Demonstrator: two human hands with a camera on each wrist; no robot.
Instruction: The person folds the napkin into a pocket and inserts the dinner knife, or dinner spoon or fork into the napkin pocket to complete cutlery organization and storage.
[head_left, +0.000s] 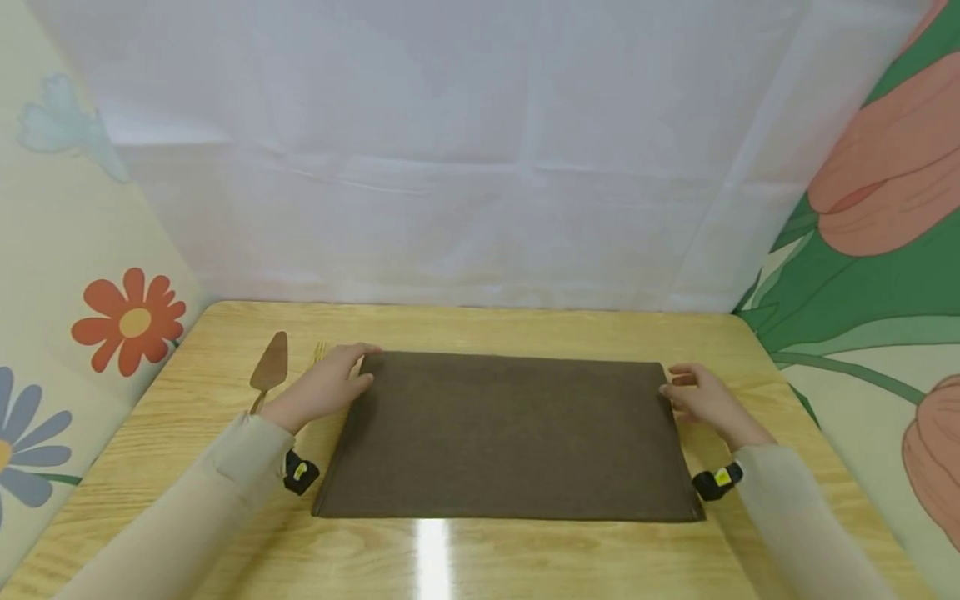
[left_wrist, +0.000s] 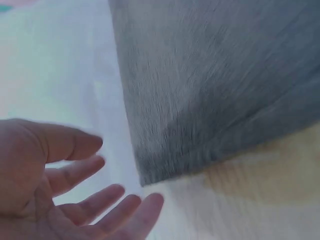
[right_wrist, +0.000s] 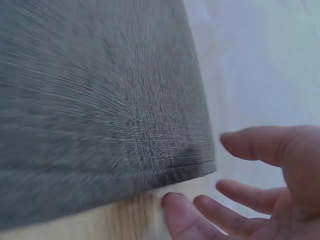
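A dark brown rectangular placemat [head_left: 510, 433] lies flat on the wooden table, its long side facing me. By its far left corner is my left hand [head_left: 326, 387], fingers spread and loosely bent. In the left wrist view the thumb and fingertips stand just off the corner of the placemat [left_wrist: 200, 95], with nothing between them. My right hand [head_left: 701, 400] is at the far right corner. The right wrist view shows its thumb [right_wrist: 255, 145] and fingers apart around that corner of the placemat [right_wrist: 110, 100], gripping nothing.
Left of the placemat lies a cake server [head_left: 272, 362] with a brownish triangular blade. A gold fork [head_left: 321, 350] shows its tines beside it, the rest hidden behind my left hand. A white cloth [head_left: 465, 167] hangs behind the table [head_left: 480, 554]; flower-painted walls [head_left: 847, 333] flank it.
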